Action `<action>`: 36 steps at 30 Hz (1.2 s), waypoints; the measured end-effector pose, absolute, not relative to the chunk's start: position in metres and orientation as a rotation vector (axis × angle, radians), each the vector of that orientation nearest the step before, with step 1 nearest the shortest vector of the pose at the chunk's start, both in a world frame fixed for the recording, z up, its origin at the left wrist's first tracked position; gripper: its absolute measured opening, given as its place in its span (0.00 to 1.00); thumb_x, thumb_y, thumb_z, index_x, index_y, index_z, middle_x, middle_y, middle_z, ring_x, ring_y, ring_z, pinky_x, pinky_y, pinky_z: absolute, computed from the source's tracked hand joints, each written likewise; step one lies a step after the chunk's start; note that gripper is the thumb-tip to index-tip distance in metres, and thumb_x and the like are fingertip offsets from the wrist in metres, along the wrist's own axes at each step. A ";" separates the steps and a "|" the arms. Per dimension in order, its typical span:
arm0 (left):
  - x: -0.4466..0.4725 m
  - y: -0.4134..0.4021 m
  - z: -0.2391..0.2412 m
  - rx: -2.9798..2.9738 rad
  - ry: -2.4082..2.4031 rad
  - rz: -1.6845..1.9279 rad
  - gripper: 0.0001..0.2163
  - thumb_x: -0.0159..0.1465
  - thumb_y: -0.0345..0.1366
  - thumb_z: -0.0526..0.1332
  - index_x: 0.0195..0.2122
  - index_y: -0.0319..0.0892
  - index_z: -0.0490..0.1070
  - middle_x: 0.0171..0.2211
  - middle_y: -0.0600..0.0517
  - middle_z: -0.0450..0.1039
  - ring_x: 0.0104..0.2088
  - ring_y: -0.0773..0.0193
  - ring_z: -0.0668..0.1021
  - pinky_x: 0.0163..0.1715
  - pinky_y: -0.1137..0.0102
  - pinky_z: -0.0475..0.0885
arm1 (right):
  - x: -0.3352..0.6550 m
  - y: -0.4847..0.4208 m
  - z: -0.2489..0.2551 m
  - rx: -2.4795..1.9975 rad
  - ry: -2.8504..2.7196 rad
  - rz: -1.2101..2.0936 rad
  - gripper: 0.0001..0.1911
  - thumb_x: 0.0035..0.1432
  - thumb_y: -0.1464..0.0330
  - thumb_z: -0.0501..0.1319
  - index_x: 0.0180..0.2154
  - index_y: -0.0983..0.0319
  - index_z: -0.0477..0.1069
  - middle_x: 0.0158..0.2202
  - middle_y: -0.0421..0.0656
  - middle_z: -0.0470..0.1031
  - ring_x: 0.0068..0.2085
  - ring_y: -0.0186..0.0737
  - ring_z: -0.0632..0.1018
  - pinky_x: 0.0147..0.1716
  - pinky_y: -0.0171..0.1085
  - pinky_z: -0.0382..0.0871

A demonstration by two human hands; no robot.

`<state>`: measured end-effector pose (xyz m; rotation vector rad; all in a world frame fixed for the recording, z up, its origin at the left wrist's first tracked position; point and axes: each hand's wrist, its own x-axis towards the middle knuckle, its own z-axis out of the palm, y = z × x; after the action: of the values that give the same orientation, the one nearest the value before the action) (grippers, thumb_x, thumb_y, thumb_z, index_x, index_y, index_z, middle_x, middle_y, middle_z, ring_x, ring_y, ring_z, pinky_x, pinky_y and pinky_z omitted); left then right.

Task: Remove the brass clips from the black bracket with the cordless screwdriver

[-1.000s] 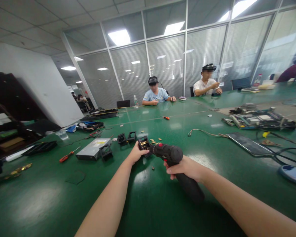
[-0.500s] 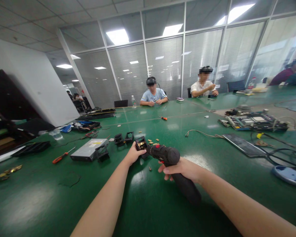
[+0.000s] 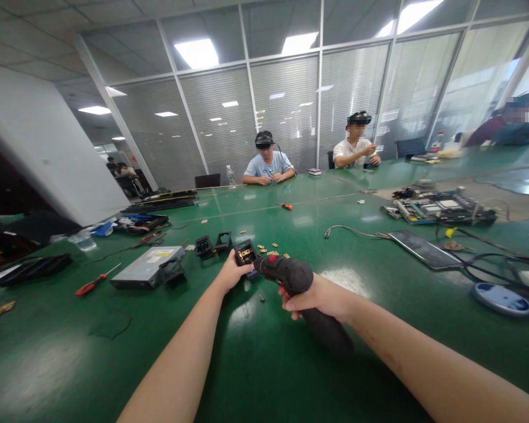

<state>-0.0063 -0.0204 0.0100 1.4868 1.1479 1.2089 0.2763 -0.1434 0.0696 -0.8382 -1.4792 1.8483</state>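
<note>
My right hand grips a black cordless screwdriver with a red switch, its nose pointed left at a small black plastic housing with brass contacts. My left hand holds that housing steady on the green table. Small brass parts lie scattered just beyond the housing. Two more black plastic frames sit to the left of it.
A grey optical drive and a red-handled screwdriver lie at left. A circuit board, a dark tablet and cables lie at right. Two people with headsets sit at the far side; another person is at far right.
The view has drifted slightly, so everything sits a little lower-left in frame. Both hands keep the same grip on the screwdriver and the housing.
</note>
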 end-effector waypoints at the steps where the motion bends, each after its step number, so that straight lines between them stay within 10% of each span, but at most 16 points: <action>1: -0.006 -0.021 0.011 1.489 1.149 1.206 0.34 0.47 0.38 0.78 0.53 0.42 0.66 0.51 0.44 0.79 0.52 0.51 0.81 0.60 0.51 0.71 | 0.276 -0.144 0.070 -0.841 -1.481 1.840 0.19 0.41 0.71 0.74 0.36 0.64 0.72 0.29 0.40 0.78 0.26 0.37 0.78 0.28 0.35 0.69; 36: -0.005 -0.022 0.013 1.539 1.211 1.189 0.34 0.49 0.39 0.77 0.55 0.42 0.66 0.54 0.43 0.78 0.54 0.50 0.80 0.61 0.51 0.70 | 0.275 -0.143 0.071 -0.824 -1.504 1.788 0.16 0.42 0.72 0.74 0.34 0.63 0.72 0.29 0.38 0.76 0.25 0.36 0.78 0.27 0.35 0.68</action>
<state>-0.0055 -0.0217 0.0130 1.5392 1.2108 1.1895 0.2751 -0.1428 0.0713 -0.8241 -1.5036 1.7881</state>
